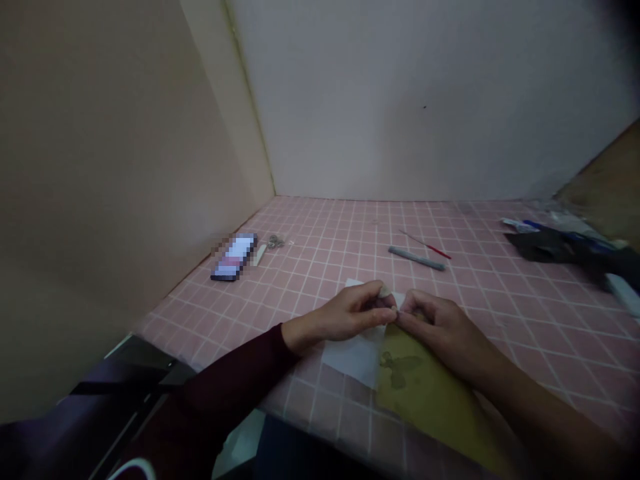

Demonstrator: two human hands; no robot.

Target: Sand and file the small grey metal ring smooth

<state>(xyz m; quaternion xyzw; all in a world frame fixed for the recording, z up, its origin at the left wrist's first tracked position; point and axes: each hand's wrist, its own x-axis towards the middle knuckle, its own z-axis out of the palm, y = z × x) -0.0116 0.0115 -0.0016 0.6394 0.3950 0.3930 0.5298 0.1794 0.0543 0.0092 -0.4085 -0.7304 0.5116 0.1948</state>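
My left hand [355,311] and my right hand [440,327] meet fingertip to fingertip low over the table. Both are pinched around something tiny and pale that I cannot make out. Below them lies a yellowish sheet [425,400], perhaps sandpaper, with grey smudges on it; my right forearm passes over its right side. A white sheet of paper [350,360] sits partly under the yellow one, beneath my left hand. Beyond the hands are a grey pen-like stick [417,258] and a thin tool with a red handle [439,251].
The table [320,260] has a pink tiled pattern. On its left lie a phone [234,257], a short pale strip [259,255] and several small metallic rings [275,241]. Dark cloth-like items [543,245] are heaped at the right. Walls stand behind and at the left.
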